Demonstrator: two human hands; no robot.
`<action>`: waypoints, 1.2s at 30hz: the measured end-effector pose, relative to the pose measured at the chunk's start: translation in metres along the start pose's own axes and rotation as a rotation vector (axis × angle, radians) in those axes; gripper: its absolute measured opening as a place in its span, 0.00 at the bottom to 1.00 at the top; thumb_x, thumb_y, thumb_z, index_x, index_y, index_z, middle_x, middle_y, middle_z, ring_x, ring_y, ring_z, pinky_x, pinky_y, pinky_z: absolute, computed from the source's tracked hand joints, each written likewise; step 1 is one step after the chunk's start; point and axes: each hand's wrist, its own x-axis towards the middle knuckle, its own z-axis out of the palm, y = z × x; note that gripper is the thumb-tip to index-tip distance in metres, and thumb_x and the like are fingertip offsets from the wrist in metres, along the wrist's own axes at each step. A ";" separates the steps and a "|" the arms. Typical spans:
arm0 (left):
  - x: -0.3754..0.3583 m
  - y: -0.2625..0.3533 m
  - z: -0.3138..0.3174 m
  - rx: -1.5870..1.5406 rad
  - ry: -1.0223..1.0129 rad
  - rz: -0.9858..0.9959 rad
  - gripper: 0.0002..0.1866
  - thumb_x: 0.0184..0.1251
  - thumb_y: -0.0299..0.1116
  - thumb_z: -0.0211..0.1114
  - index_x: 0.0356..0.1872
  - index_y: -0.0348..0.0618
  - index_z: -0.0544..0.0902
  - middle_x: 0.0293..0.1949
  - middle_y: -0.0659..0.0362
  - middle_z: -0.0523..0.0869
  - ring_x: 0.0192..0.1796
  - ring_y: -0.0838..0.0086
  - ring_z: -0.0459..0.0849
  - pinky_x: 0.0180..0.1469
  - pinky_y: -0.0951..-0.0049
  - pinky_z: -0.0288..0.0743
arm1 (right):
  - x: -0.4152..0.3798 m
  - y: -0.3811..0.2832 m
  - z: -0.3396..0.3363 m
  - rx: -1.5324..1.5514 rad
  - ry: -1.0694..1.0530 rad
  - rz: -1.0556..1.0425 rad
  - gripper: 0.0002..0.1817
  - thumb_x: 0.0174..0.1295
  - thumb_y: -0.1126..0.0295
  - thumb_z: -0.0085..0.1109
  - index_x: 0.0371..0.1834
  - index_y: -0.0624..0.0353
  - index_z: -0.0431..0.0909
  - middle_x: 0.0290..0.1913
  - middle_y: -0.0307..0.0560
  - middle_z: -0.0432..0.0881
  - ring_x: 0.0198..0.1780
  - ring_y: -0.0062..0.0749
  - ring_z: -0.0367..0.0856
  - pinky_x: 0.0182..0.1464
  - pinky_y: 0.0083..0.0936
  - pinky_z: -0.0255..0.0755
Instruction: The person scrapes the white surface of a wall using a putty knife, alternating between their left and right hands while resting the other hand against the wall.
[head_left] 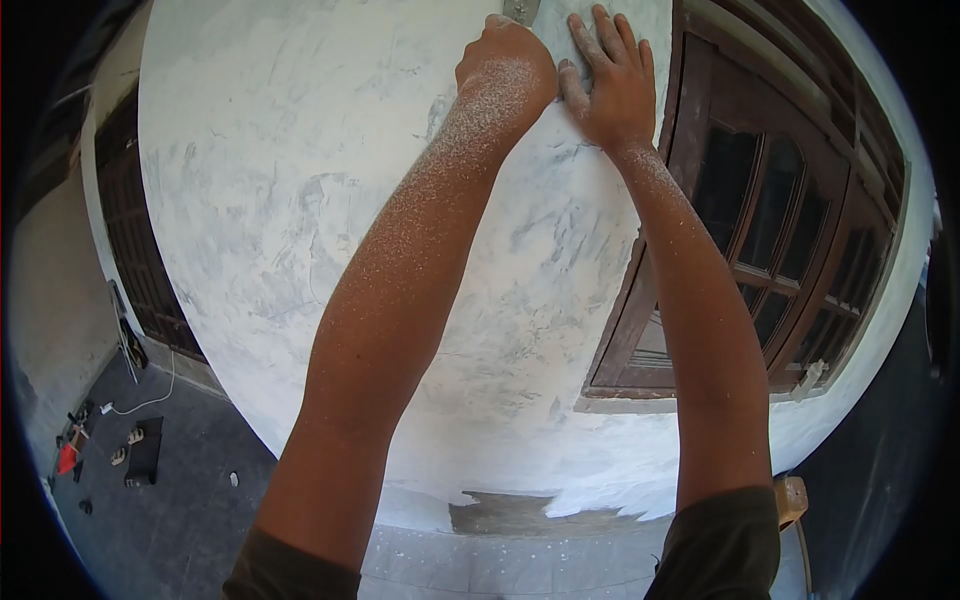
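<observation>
High on the white, patchy plastered wall (400,230), my left hand (507,62) is closed in a fist against the surface. Its fingers face away from me, and what they grip is hidden. A small grey patch (521,10) shows just above the knuckles at the top edge of the view. Beside it, my right hand (615,92) lies flat on the wall with fingers spread, close to the window frame. White dust coats both hands and the left forearm.
A brown wooden window (760,200) with glass panes is at right, its sill (630,404) jutting below. A dark door (150,230) stands at left. On the grey floor (200,520) lie a white cable (150,403), sandals (135,436) and a red item (68,458).
</observation>
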 end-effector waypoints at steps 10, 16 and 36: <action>-0.019 -0.012 0.006 0.067 0.044 -0.021 0.25 0.72 0.34 0.60 0.63 0.27 0.69 0.54 0.35 0.85 0.58 0.43 0.86 0.60 0.52 0.82 | 0.002 -0.001 0.004 -0.056 -0.013 -0.011 0.34 0.66 0.59 0.54 0.77 0.57 0.68 0.82 0.58 0.59 0.83 0.56 0.52 0.82 0.54 0.45; -0.050 -0.025 0.019 0.156 -0.039 -0.046 0.25 0.71 0.29 0.61 0.65 0.29 0.67 0.57 0.38 0.84 0.62 0.48 0.85 0.61 0.54 0.81 | 0.000 0.000 0.001 -0.023 -0.011 -0.010 0.35 0.65 0.59 0.56 0.76 0.57 0.68 0.82 0.57 0.59 0.83 0.56 0.52 0.82 0.54 0.45; -0.008 -0.015 0.009 0.074 0.072 0.031 0.23 0.76 0.38 0.58 0.60 0.26 0.70 0.45 0.35 0.88 0.51 0.45 0.90 0.54 0.50 0.84 | 0.000 0.001 0.002 -0.026 0.018 -0.020 0.35 0.65 0.59 0.57 0.76 0.56 0.68 0.82 0.57 0.58 0.83 0.56 0.52 0.82 0.53 0.44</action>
